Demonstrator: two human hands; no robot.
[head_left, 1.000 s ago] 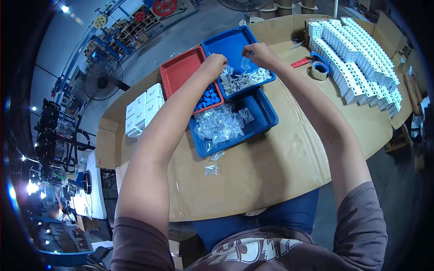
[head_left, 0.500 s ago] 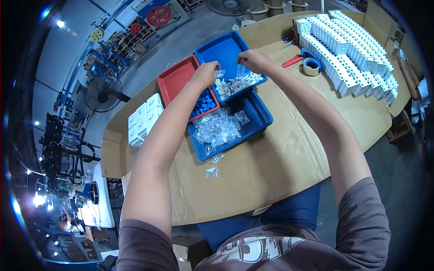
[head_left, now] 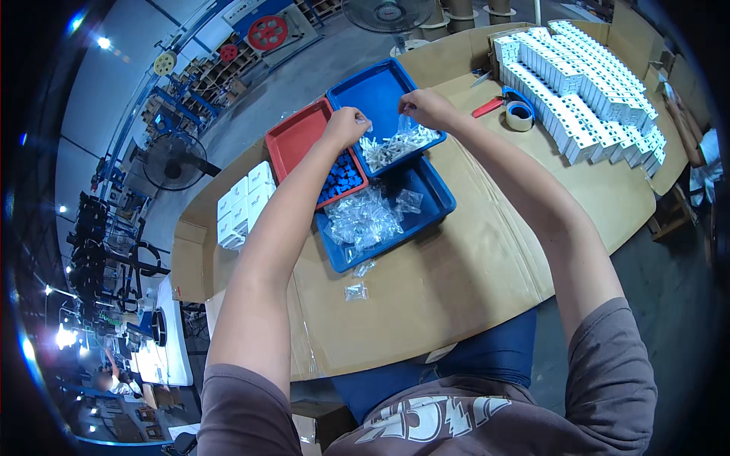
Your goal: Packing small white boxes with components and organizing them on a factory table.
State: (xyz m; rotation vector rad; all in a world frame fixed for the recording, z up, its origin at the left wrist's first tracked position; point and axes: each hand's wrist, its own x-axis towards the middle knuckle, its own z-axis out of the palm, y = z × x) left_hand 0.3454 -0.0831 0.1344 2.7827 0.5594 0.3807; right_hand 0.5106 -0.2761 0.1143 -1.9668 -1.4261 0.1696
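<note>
Both sets of my fingers pinch a small clear plastic bag [head_left: 401,125], left hand [head_left: 346,127] and right hand [head_left: 427,109] gripping its opposite edges above the far blue tray [head_left: 378,91]. White parts [head_left: 395,146] lie below; the red tray [head_left: 298,140] sits left.

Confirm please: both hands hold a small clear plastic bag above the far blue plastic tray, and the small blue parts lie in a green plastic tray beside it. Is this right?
Not fully. The head view shows the small blue parts in a red plastic tray, not a green one. The rest holds: the left hand and the right hand hold the small clear plastic bag above the far blue plastic tray.
</note>
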